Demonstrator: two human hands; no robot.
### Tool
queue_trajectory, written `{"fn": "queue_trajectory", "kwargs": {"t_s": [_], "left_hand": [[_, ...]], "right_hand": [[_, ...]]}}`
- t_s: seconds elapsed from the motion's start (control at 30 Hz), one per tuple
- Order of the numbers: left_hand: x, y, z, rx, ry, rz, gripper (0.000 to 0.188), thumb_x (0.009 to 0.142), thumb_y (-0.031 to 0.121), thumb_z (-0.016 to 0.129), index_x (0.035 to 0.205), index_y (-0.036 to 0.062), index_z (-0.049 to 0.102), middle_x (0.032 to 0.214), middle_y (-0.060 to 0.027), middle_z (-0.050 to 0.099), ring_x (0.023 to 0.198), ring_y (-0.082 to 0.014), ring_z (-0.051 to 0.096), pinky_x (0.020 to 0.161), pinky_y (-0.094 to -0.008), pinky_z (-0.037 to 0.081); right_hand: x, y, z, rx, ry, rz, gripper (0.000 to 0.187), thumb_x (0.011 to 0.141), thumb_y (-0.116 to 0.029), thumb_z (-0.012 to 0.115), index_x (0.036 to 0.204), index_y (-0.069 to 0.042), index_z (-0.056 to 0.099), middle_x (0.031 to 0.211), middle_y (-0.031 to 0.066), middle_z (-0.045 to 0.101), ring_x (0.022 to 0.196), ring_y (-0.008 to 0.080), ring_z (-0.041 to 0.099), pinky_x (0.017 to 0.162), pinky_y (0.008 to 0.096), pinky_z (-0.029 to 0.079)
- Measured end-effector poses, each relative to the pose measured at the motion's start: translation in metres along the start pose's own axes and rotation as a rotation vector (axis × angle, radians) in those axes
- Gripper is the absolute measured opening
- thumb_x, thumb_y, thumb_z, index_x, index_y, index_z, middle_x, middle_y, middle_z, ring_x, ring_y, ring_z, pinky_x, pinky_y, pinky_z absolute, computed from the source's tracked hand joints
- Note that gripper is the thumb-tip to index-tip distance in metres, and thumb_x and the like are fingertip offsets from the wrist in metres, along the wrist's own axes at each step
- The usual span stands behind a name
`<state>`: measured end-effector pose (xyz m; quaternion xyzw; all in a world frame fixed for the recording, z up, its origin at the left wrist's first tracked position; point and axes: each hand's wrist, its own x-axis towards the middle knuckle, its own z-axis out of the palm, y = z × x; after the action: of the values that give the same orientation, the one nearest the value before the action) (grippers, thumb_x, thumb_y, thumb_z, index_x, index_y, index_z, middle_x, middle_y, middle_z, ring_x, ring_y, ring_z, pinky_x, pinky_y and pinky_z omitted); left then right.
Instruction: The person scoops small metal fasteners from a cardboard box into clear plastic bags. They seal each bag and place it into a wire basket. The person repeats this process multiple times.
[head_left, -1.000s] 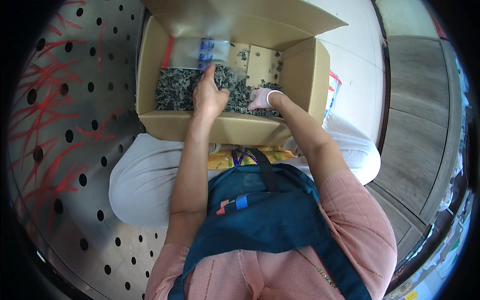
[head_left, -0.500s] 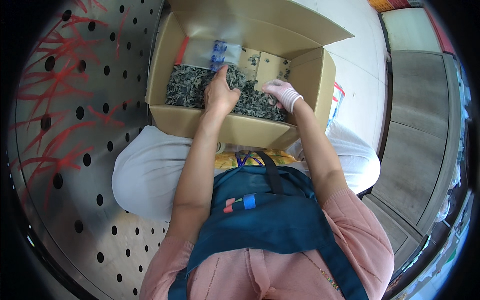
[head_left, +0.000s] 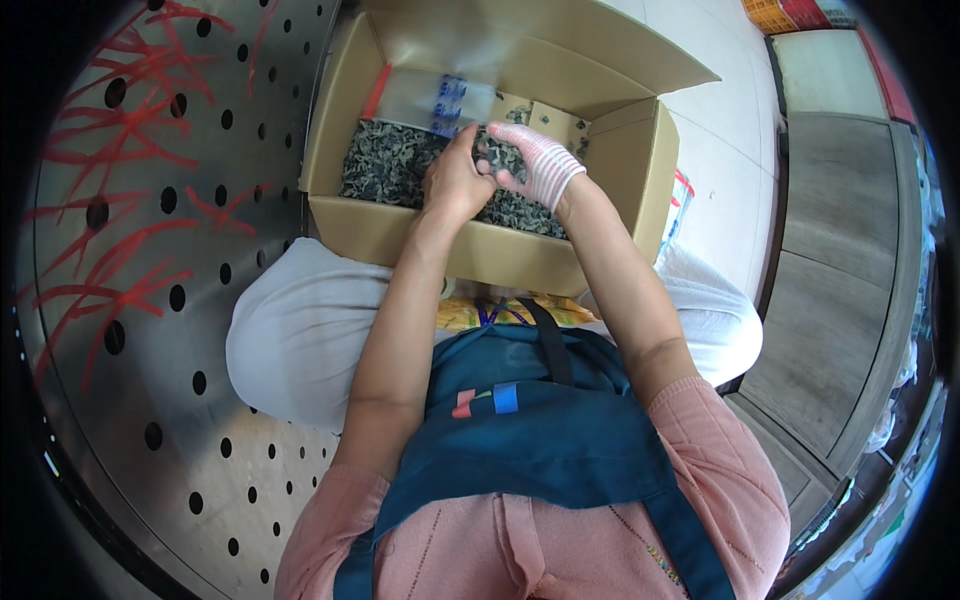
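A cardboard box (head_left: 490, 252) stands open in front of my crossed legs, holding a layer of dark, curly dried black fungus (head_left: 385, 165). My left hand (head_left: 458, 180), bare, is low in the box with its fingers bent and its thumb toward the other hand. Facing it, my right hand (head_left: 545, 165), in a pink-and-white striped glove, curves round a clump of the fungus. Both hands cup this clump between them, nearly touching; part of the left fingers is hidden. Behind them lies a clear plastic bag (head_left: 415, 100) with blue print and a red edge.
The box's far flap (head_left: 560, 45) leans outward. At left rises a metal panel (head_left: 140, 260) with round holes and red strips tied to it. Grey wood-look cabinet doors (head_left: 835, 290) run along the right. A colourful package (head_left: 678, 205) lies beside the box.
My right hand has moved left from the box's right side to meet my left hand and now holds fungus. My left hand has shifted slightly right.
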<state>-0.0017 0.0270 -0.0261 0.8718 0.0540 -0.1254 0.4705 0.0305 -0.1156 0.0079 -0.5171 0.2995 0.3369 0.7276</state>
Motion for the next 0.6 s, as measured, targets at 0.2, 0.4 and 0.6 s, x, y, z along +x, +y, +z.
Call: {"fn": "queue_trajectory", "kwargs": {"t_s": [0.2, 0.4, 0.6], "left_hand": [[0.004, -0.004, 0.002, 0.059, -0.031, 0.038, 0.076, 0.073, 0.011, 0.073, 0.143, 0.0036, 0.044, 0.13, -0.02, 0.06, 0.118, -0.0352, 0.059, 0.102, -0.0399, 0.047], [0.001, 0.0, 0.0, 0.058, -0.061, 0.01, 0.074, 0.075, 0.011, 0.072, 0.143, 0.0038, 0.044, 0.137, -0.0207, 0.055, 0.124, -0.036, 0.055, 0.105, -0.0403, 0.045], [0.003, 0.002, -0.002, 0.069, -0.06, -0.032, 0.078, 0.071, 0.009, 0.07, 0.144, 0.0053, 0.044, 0.134, -0.0193, 0.058, 0.121, -0.034, 0.059, 0.104, -0.0389, 0.045]], "right_hand": [[0.023, 0.011, -0.015, 0.109, -0.074, -0.166, 0.04, 0.09, -0.029, 0.071, 0.12, -0.006, 0.058, 0.113, 0.012, 0.064, 0.103, 0.0264, 0.063, 0.084, 0.0429, 0.055], [0.004, 0.005, -0.005, 0.08, 0.021, -0.108, 0.061, 0.092, -0.027, 0.069, 0.141, -0.001, 0.044, 0.14, 0.0183, 0.053, 0.124, 0.0292, 0.054, 0.099, 0.0484, 0.048], [0.014, -0.012, -0.026, -0.183, 0.103, -0.293, 0.039, 0.091, -0.027, 0.069, 0.118, 0.002, 0.065, 0.109, 0.0165, 0.072, 0.095, 0.0249, 0.071, 0.082, 0.0344, 0.058]]}}
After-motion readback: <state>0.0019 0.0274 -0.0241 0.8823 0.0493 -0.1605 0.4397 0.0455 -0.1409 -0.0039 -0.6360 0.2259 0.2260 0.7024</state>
